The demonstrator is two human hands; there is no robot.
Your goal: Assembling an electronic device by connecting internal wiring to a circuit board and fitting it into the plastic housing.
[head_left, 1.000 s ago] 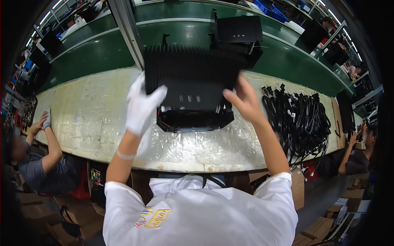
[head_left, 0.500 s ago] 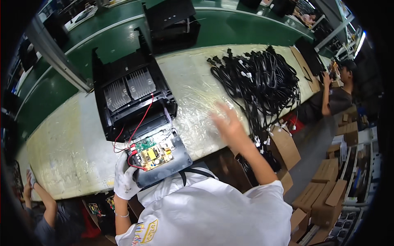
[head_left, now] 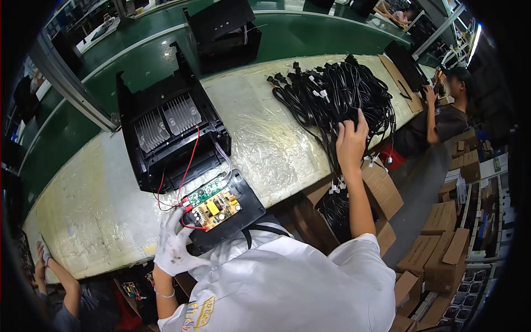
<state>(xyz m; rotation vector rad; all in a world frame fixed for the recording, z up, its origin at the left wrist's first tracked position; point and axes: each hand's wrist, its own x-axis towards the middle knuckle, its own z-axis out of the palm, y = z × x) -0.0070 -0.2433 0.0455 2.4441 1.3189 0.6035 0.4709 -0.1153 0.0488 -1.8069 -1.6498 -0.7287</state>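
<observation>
Circuit boards [head_left: 220, 207] are lying on a cover [head_left: 250, 206] below the housing [head_left: 174, 139]; right of it, a carton [head_left: 384, 191] is holding cables [head_left: 335, 213] (left grip [head_left: 175, 248] and right grip [head_left: 352, 142] gaping).

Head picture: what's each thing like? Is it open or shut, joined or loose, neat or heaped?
Case: open, insides showing.
Panel: off the case.
Board: on the panel, wired to the case.
Cables: heaped.
Carton: open, flaps out.
Far case: lid tilted, not flat.
Left hand: gloved, open, beside the panel.
Right hand: bare, open, at the cables.
</observation>
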